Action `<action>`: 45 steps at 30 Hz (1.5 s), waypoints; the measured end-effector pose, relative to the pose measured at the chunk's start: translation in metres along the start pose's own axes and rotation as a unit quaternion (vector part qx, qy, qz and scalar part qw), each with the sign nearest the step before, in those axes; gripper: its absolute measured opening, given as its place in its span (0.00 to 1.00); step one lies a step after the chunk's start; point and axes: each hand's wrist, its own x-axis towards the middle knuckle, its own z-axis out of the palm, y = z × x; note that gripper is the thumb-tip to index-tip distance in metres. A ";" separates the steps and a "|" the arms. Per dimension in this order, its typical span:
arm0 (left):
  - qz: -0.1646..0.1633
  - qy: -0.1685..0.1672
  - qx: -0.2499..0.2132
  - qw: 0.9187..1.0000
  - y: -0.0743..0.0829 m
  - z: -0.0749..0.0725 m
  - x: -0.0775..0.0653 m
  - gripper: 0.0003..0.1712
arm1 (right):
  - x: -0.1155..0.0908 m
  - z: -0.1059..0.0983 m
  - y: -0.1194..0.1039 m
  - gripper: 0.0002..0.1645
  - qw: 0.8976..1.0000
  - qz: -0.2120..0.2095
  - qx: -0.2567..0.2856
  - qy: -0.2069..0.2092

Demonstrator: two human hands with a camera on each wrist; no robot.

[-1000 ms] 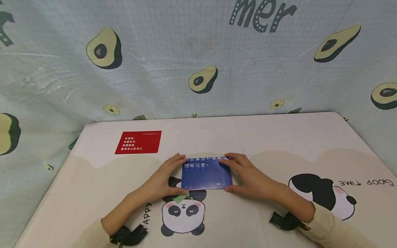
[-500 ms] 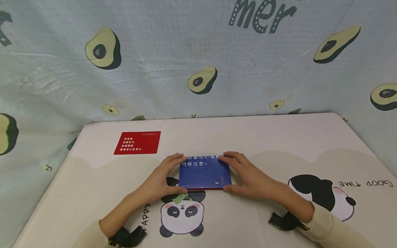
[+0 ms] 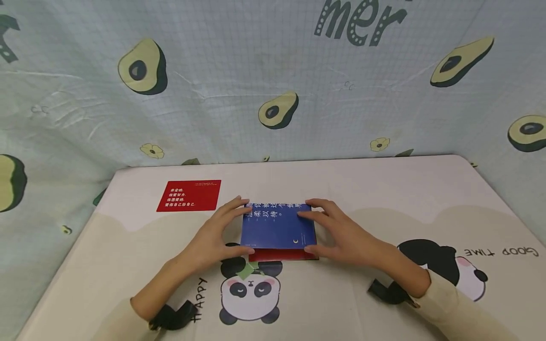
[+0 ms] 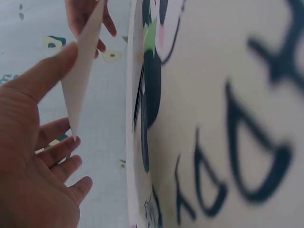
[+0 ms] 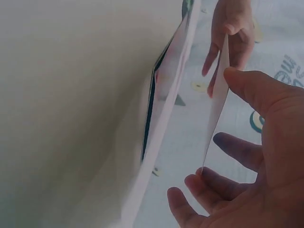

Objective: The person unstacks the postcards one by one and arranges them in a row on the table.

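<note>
A blue card point(image 3: 273, 232) with white Chinese writing and a small moon is raised level above the table at the middle of the head view. My left hand point(image 3: 209, 237) pinches its left edge, thumb at the near corner and fingers at the far one. On the opposite edge, my right hand point(image 3: 343, 234) holds it in the same manner. Both wrist views show the card's pale underside point(image 4: 80, 80), clear of the tabletop. Directly below, a red card point(image 3: 283, 255) peeks out along the near side, mostly hidden by the blue one.
Another red card point(image 3: 189, 195) with white writing lies flat at the back left of the table. The tablecloth point(image 3: 328, 303) bears panda and dog prints. Behind the table's far edge hangs an avocado-print curtain point(image 3: 213, 118).
Both hands have lifted the blue card up and slightly away from the body, uncovering a red strip beneath it. The red card at the back left has stayed put.
</note>
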 end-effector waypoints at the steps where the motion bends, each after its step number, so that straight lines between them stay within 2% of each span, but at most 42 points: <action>1: 0.003 0.004 0.000 1.000 -0.001 -0.002 0.001 0.49 | 0.002 -0.001 0.000 0.42 1.000 -0.005 -0.001 0.003; 6: 0.014 0.018 0.007 1.000 -0.006 -0.012 0.007 0.50 | 0.013 -0.005 -0.001 0.40 0.999 -0.025 -0.013 0.021; 13: 0.022 0.023 0.023 0.999 -0.018 -0.026 0.018 0.50 | 0.035 -0.004 0.002 0.40 1.000 -0.015 -0.019 0.018; 21: -0.008 0.012 0.030 0.999 -0.029 -0.038 0.030 0.51 | 0.060 -0.007 0.005 0.39 0.999 0.006 -0.034 0.001; 30: -0.011 0.008 0.038 0.999 -0.045 -0.046 0.040 0.49 | 0.081 -0.008 0.006 0.39 0.998 0.008 -0.056 -0.016; 39: -0.024 -0.013 0.045 0.999 -0.065 -0.047 0.046 0.48 | 0.100 0.004 0.014 0.38 0.998 0.025 -0.052 -0.039; 45: -0.036 -0.024 0.049 0.998 -0.072 -0.048 0.049 0.47 | 0.109 0.009 0.016 0.39 0.996 0.033 -0.057 -0.054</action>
